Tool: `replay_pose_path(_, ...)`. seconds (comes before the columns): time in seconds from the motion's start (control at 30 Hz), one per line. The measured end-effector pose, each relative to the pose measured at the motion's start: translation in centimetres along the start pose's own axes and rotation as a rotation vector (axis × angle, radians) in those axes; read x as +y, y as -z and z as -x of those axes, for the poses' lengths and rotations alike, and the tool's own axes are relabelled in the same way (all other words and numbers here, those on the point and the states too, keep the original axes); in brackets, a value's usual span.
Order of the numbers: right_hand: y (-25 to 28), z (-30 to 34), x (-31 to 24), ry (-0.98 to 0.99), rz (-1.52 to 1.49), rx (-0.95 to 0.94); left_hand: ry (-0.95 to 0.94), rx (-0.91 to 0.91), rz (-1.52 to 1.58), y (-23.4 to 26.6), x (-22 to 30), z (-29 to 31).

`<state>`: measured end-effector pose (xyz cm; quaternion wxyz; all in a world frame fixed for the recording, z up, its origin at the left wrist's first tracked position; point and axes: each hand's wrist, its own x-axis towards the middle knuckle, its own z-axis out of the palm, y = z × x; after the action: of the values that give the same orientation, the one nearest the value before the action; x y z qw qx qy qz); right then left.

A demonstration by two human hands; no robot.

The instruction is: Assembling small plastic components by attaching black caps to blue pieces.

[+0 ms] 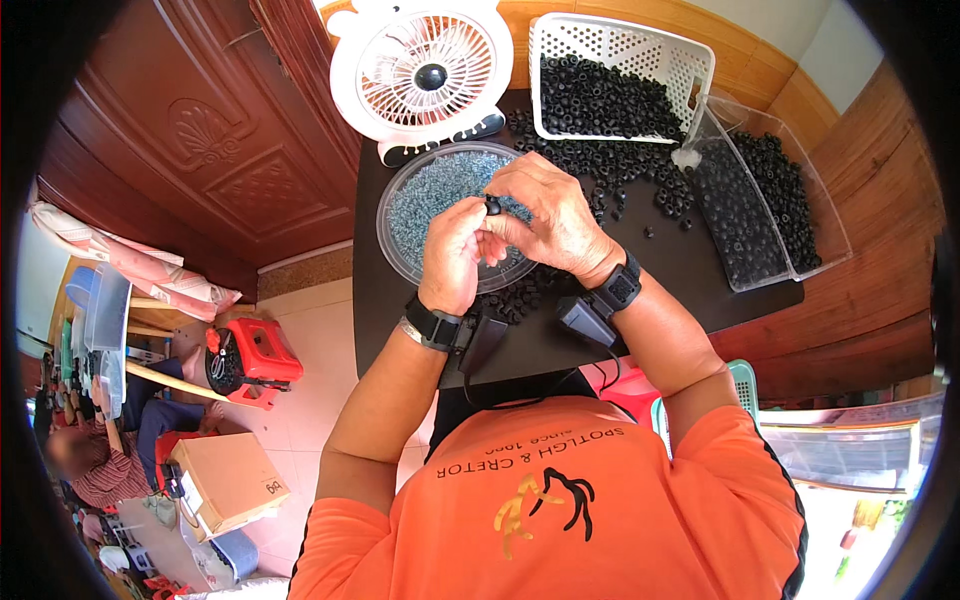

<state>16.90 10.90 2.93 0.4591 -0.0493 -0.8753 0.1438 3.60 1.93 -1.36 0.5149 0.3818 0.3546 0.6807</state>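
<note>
My left hand (455, 255) is closed, pinching a small round black part (492, 205) between thumb and fingers. My right hand (548, 212) bends over the same part, its thumb and forefinger drawn together against it; anything tiny between these fingertips is hidden. Both hands are over a round clear tub (388, 222) filled with tiny bluish see-through pieces (425, 200). Many similar small black parts lie loose on the dark table (690, 325), beyond the tub and under my wrists (515, 298).
A white basket (625, 35) of black parts stands at the back, a clear bin (745, 235) of them at right. A white fan (430, 75) is behind the tub. Cabled black devices (588, 320) hang by my wrists. Left on the floor: red stool (268, 350), cardboard box (230, 480), seated person.
</note>
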Motion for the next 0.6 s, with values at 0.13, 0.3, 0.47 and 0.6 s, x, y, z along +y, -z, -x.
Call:
replay_pose_path(0.13,-0.3,0.2,0.0,-0.002,0.013,0.031,0.001,0.010,-0.005,-0.2,0.2,0.2)
replay_pose_path(0.3,-0.7,0.3,-0.3,0.007,0.017,0.078,-0.019,0.002,-0.015,-0.1,0.3,0.2)
replay_pose_path(0.47,-0.7,0.4,-0.1,-0.058,-0.011,0.000,-0.038,0.016,0.062,-0.5,0.0,-0.1)
replay_pose_path(0.6,-1.1,0.3,-0.1,-0.021,0.028,0.033,-0.058,0.033,0.055,0.1,-0.3,-0.2)
